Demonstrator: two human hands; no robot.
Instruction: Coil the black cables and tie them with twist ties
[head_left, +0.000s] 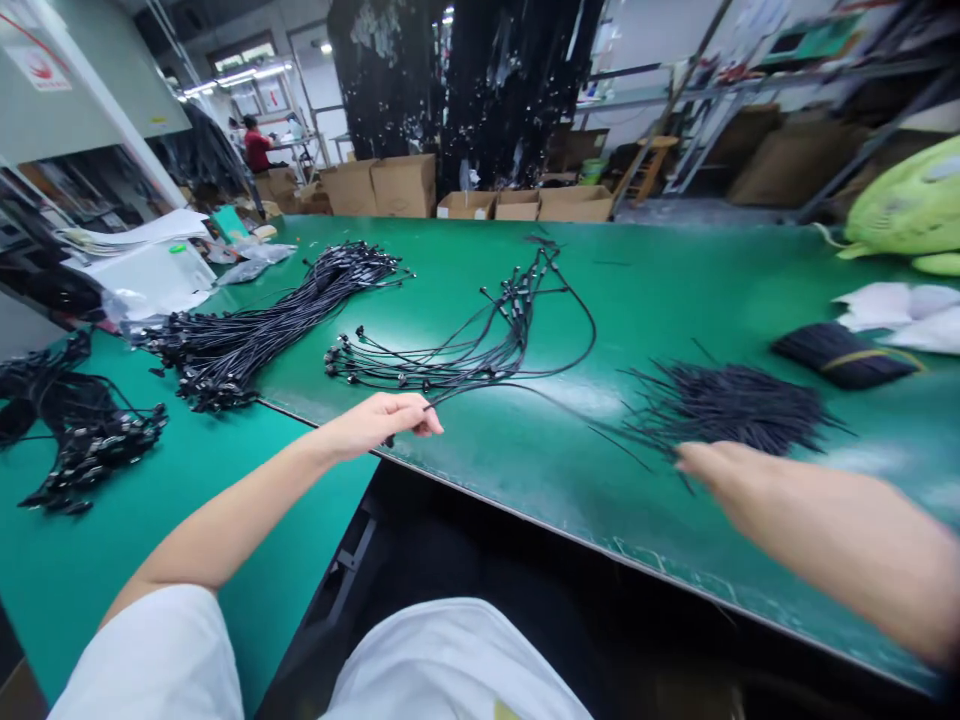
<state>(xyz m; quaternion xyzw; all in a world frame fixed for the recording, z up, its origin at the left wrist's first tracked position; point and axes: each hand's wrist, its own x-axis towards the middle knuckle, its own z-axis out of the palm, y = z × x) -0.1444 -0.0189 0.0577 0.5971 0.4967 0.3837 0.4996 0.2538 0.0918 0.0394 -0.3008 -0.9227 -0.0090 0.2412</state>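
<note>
My left hand (405,413) is closed on a thin black cable (517,386) at the front edge of the green table. From there the cable arcs rightwards, its far end getting lost near my right hand (716,468). That hand is smeared by motion at the near side of a pile of short, thin black strips (735,405); its fingertips are mostly hidden, so whether it grips the cable or a strip is unclear. Beyond my left hand lies a loose bunch of black cables (517,310) with small connectors at their ends.
A thick bundle of black cables (262,335) lies left on the table (465,240); another heap of cables (90,430) is on the lower left surface. At right are a banded black bundle (844,355) and a green plush item (907,200). Cardboard boxes (405,185) stand behind.
</note>
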